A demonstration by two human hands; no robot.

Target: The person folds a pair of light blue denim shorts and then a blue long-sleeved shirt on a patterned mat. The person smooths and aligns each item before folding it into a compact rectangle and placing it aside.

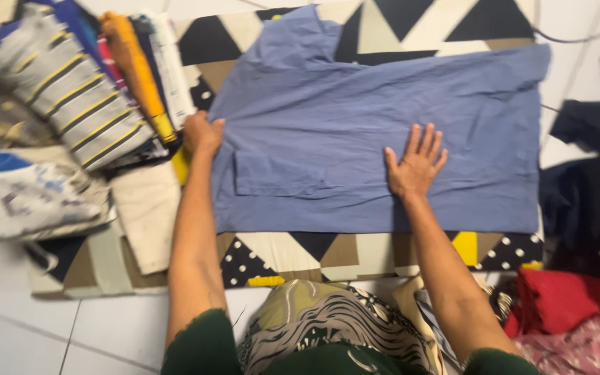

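Note:
A blue-grey shirt (355, 118) with a chest pocket lies spread flat on a patterned mat (300, 253) of black, white, tan and yellow triangles. My left hand (203, 133) grips the shirt's left edge, fingers curled on the fabric. Flat on the cloth near the shirt's middle rests my right hand (417, 163), palm down with fingers spread. Both forearms reach out from dark green sleeves.
A stack of folded clothes (71, 90), striped, orange and floral, sits at the left on the mat. Dark garments (585, 173) and red and pink cloth (564, 302) lie at the right. White floor tiles (43, 326) show at lower left.

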